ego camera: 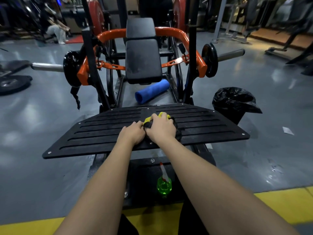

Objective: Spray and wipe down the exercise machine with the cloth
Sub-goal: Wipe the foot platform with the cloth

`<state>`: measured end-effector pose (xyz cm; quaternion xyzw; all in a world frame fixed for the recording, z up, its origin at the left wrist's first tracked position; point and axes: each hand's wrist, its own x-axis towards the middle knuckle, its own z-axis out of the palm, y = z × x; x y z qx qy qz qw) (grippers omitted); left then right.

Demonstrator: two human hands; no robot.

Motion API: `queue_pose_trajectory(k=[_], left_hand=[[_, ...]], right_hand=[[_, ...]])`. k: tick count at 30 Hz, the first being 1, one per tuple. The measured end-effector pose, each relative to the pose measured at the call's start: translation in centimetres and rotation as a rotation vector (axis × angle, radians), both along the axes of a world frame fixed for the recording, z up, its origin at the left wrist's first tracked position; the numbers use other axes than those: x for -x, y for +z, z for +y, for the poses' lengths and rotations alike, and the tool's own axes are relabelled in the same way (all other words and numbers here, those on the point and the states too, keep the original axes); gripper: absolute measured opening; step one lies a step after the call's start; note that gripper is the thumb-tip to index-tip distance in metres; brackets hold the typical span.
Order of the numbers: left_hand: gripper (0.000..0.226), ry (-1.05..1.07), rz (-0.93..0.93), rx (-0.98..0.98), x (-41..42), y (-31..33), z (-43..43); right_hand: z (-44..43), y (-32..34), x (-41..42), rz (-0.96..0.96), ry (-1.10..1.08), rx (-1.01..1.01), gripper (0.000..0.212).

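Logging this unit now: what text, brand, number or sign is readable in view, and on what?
None readable in this view.
Red weight plates: markings, if any, too blurred.
Black plate on the floor: too blurred.
Spray bottle: no label shows.
Cloth under the right hand: no print shows.
Paper scrap on the floor: too small to tell.

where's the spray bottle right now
In the head view the green spray bottle sits on the machine's dark base, on the near side of the black footplate, slightly right of centre.
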<state>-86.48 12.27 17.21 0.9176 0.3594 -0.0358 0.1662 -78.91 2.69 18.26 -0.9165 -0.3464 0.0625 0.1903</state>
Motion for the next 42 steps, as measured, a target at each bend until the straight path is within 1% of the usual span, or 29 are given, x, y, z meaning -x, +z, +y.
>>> queue_pose_trajectory(k=[2,4,7,13,16,20,22,26,28,32,34,38,40,42], left_hand=[[0.048,0.015,0.006,-0.001,0.0,0.4,-0.3],[0.050,0.033,0.014,-0.001,0.1,0.5,-0.5],[0.051,0.043,0.029,0.023,0.3,0.0,-0.5],[0.052,0.045,0.001,0.027,0.4,-0.2,-0.5],[0.052,0.043,-0.003,0.016,0.3,-0.3,-0.4],[0.051,0.041,-0.005,0.009,0.1,-0.6,-0.1],[0.051,0.029,-0.012,0.005,-0.1,-0.5,0.0],[0.049,0.023,-0.013,0.002,-0.3,-0.8,0.2],[0.047,0.057,0.003,-0.016,-0.3,-1.3,1.2],[0.043,0.137,-0.015,0.010,-0.3,-1.7,1.9],[0.045,0.145,-0.019,-0.001,-0.5,-1.4,1.5],[0.049,0.147,0.003,-0.018,-0.5,-0.7,0.8],[0.051,0.160,0.013,-0.007,-0.5,-0.5,0.8],[0.050,0.161,0.010,0.011,-0.5,-0.4,0.5]], right_hand=[[-1.0,0.3,-0.5,0.006,0.024,0.004,0.050],[-2.6,0.7,-1.9,0.000,-0.010,0.010,0.050],[-6.3,0.7,-5.4,-0.028,-0.117,0.034,0.051],[-14.2,0.8,-13.6,-0.061,-0.363,0.099,0.055],[-14.7,0.8,-14.8,-0.076,-0.439,0.123,0.052],[-11.9,0.6,-12.8,-0.091,-0.523,0.124,0.051],[-9.4,0.8,-10.4,-0.081,-0.454,0.104,0.054],[-1.5,0.6,-3.1,-0.021,-0.139,0.054,0.051],[1.9,0.3,-0.3,0.012,-0.034,0.027,0.050],[3.0,0.2,-0.9,0.105,0.067,0.001,0.045],[2.2,-0.2,-1.7,0.105,0.084,-0.022,0.043],[0.1,-0.4,-2.5,0.042,0.071,-0.038,0.045],[-1.9,-0.1,-4.6,0.020,0.021,-0.009,0.046],[-5.1,0.1,-7.7,-0.004,-0.080,0.027,0.047]])
